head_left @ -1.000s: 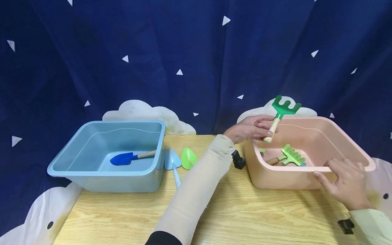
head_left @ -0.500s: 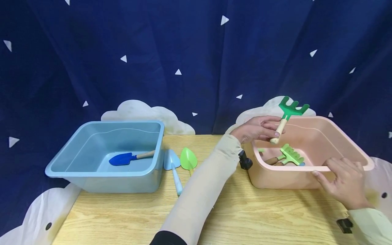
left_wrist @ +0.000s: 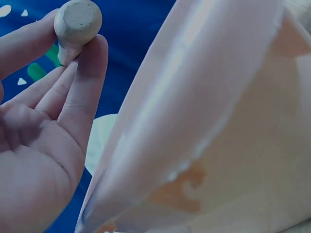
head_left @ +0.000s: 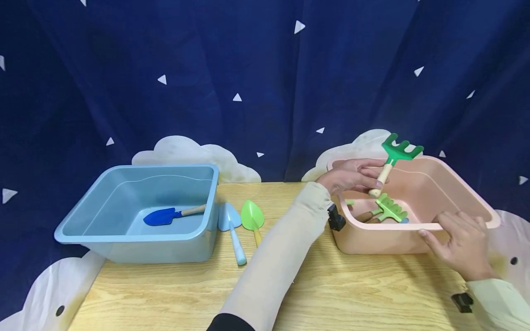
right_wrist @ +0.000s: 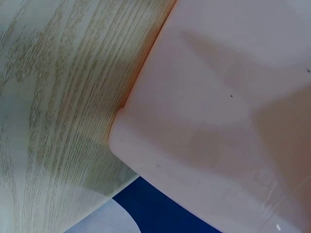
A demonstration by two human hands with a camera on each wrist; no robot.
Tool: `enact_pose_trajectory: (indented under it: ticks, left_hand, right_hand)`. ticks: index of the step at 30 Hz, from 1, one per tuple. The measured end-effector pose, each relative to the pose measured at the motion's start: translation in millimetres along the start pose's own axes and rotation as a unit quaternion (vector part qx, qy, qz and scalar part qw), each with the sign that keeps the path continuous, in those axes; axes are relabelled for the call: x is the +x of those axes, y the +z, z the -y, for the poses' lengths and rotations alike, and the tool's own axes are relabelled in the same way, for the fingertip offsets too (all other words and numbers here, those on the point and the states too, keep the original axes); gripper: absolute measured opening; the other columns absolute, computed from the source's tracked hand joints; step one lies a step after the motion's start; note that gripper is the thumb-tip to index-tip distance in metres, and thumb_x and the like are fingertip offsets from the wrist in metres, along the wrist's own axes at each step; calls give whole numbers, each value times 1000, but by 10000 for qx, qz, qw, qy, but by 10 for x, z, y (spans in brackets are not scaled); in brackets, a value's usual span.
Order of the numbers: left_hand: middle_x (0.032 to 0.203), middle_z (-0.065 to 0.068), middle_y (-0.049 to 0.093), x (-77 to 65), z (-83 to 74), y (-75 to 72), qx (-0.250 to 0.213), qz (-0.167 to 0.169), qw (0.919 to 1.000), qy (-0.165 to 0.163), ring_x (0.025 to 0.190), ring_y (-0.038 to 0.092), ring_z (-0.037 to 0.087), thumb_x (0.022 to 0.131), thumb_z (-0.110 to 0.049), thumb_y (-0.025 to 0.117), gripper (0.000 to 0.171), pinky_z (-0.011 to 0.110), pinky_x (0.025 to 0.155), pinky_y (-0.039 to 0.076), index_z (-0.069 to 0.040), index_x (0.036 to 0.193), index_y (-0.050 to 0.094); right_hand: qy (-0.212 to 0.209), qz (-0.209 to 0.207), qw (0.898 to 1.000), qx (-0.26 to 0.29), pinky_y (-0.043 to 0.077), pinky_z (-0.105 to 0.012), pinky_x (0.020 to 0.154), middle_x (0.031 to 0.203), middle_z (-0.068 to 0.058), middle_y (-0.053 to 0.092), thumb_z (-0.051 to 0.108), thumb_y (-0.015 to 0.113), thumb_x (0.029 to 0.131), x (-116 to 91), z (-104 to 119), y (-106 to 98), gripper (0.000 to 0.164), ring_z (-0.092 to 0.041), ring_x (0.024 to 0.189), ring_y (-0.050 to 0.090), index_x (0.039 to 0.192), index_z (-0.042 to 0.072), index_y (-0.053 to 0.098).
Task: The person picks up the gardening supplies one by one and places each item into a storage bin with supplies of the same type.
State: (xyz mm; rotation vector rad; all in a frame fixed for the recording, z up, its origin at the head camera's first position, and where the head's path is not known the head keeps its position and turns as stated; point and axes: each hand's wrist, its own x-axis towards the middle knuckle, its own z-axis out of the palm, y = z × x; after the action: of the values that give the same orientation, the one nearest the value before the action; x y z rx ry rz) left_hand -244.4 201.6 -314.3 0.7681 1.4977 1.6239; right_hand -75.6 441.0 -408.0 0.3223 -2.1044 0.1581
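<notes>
My left hand [head_left: 352, 176] pinches the pale wooden handle of a small toy garden rake [head_left: 400, 151] with green prongs. The rake is held prongs up over the left part of the pink tub [head_left: 383, 240]. In the left wrist view, thumb and fingertips meet on the rounded handle end [left_wrist: 77, 22], beside the tub's wall. My right hand [head_left: 463, 243] grips the tub's front rim, thumb outside and fingers over the edge. Inside the tub lies a light green rake [head_left: 391, 209] among brown handles, partly hidden by the front wall. The right wrist view shows the tub's outer wall [right_wrist: 209, 126].
On the left stands a blue tub [head_left: 157, 248] with a blue trowel [head_left: 161, 216] inside. Between the tubs, a light blue trowel [head_left: 229, 217] and a green trowel [head_left: 252, 215] lie on the wooden table [head_left: 174, 294]. A dark blue curtain [head_left: 198, 55] hangs behind.
My left hand has carried the green rake rightward, further over the pink tub. More of the light blue and green trowels shows beside my sleeve. My right hand keeps its hold on the rim.
</notes>
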Motion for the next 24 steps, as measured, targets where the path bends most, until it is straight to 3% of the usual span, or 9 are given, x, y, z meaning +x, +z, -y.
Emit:
enact_pose_trajectory:
  ticks: [15,21,24]
  left_hand:
    - [130,24,62,55,36,26,302,-166,9992,-211,101,67,24,87,10,65,69,26,79,58,-10,149,44]
    - [133,20,62,71,36,31,430,-174,9985,-287,111,66,28,88,8,65,68,24,78,58,-11,149,44]
    - [139,18,59,78,14,34,623,-82,9977,-264,121,63,28,90,6,64,63,26,87,57,-7,148,45]
  right_hand:
    - [33,90,9999,41,16,-33,63,56,-4,48,79,40,88,-15,-43,7,76,-30,58,41,66,8,54]
    - [38,71,10000,19,16,-33,63,56,-6,49,79,40,88,-18,-43,0,76,-31,58,43,67,7,54]
    - [36,95,9999,10,16,-33,63,57,-6,49,79,40,88,-21,-43,-13,76,-31,59,43,67,7,54]
